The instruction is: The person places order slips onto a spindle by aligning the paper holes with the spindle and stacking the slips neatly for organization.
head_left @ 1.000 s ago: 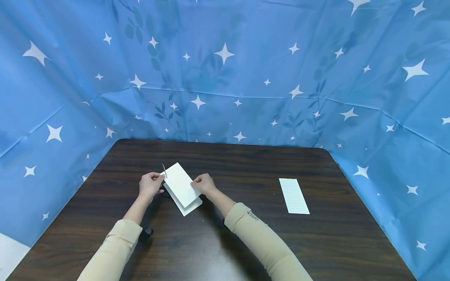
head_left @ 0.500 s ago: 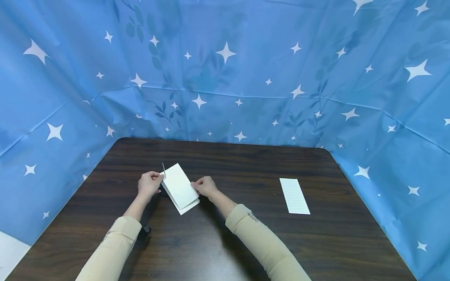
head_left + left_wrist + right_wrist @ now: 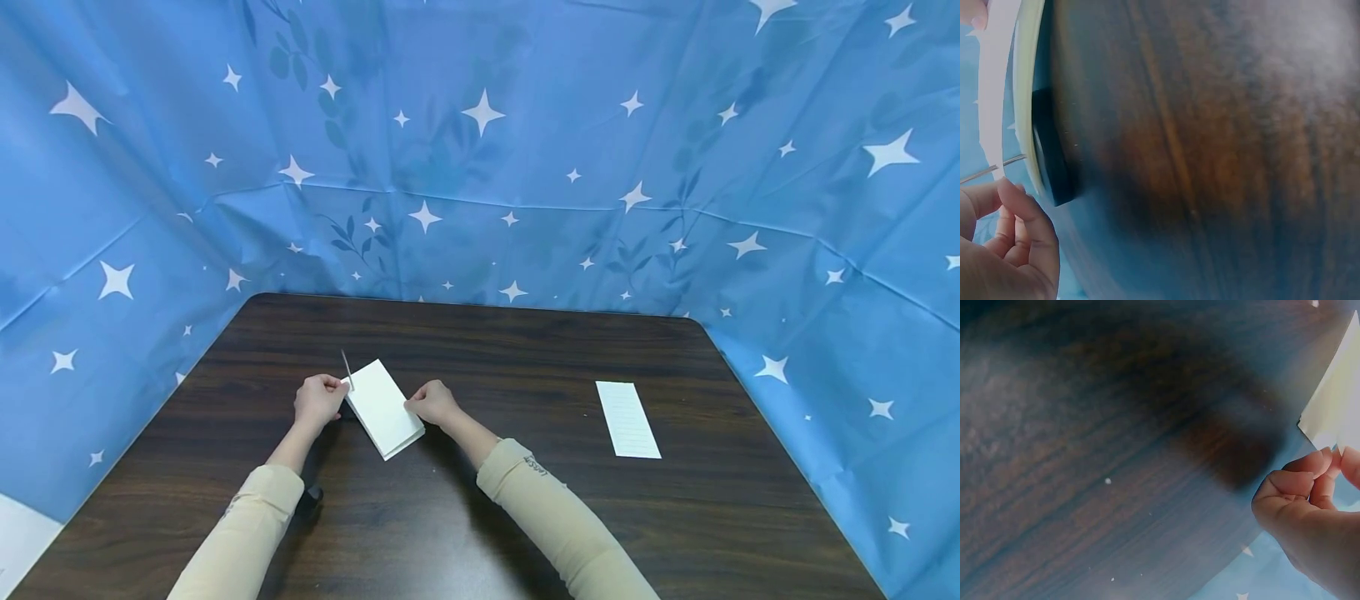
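Note:
A white paper sheet point(image 3: 381, 404) is held between both hands on the left half of the table. My left hand point(image 3: 317, 402) pinches its left corner, close beside a thin upright metal spike point(image 3: 347, 369). In the left wrist view the spike point(image 3: 979, 174) passes through the sheet point(image 3: 994, 81) near that corner. Just beneath, apart from the sheet by a narrow gap, more paper point(image 3: 1027, 94) sits against a flat black base point(image 3: 1054, 150). My right hand point(image 3: 435, 404) pinches the sheet's right edge between thumb and fingers.
A narrow lined white paper slip point(image 3: 628, 419) lies flat to the right on the dark wooden table point(image 3: 525, 350). Behind the table hangs a blue curtain point(image 3: 480, 167) with white stars. A white surface point(image 3: 22, 542) shows at the lower left.
Both hands have lowered the sheet along the spike. More of the spike now stands above it, and the gap to the paper beneath has narrowed.

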`<state>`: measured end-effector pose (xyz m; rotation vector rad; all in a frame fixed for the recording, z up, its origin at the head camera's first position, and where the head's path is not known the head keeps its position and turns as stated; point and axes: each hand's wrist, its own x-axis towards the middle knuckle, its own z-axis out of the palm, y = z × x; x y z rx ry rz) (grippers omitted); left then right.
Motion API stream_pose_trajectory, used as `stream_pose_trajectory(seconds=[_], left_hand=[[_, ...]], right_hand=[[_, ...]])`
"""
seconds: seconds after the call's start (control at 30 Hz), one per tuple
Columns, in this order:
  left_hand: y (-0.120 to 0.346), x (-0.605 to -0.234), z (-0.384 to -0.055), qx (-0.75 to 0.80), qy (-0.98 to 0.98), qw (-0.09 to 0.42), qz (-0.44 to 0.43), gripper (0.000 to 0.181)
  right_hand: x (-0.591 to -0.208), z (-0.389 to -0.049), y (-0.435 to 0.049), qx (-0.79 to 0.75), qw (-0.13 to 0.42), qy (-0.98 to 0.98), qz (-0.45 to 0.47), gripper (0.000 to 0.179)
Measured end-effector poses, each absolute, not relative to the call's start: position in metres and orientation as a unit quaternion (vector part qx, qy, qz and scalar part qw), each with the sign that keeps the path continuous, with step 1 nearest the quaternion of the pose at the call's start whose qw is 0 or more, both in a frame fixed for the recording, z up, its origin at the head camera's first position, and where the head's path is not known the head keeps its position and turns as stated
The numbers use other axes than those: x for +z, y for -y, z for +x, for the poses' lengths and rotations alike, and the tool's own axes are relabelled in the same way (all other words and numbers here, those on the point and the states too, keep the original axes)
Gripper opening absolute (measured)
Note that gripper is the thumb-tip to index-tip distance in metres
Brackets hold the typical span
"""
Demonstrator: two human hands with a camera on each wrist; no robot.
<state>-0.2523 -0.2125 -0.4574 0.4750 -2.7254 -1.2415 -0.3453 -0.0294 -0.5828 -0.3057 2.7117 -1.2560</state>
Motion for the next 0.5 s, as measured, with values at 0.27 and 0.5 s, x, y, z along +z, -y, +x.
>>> stream_pose_trajectory(seconds=[0.27, 0.5], left_hand=[[0.211, -0.458, -0.249, -0.341, 0.928, 0.047, 0.142, 0.026], [0.208, -0.463, -0.25, -0.337, 0.931, 0.033, 0.137, 0.022]], right_hand=[[-0.564, -0.335, 0.024, -0.387, 0.08, -0.91, -0.127, 0.028], [-0.504, -0.303, 0.022, -0.367, 0.121, -0.917, -0.101, 0.023]])
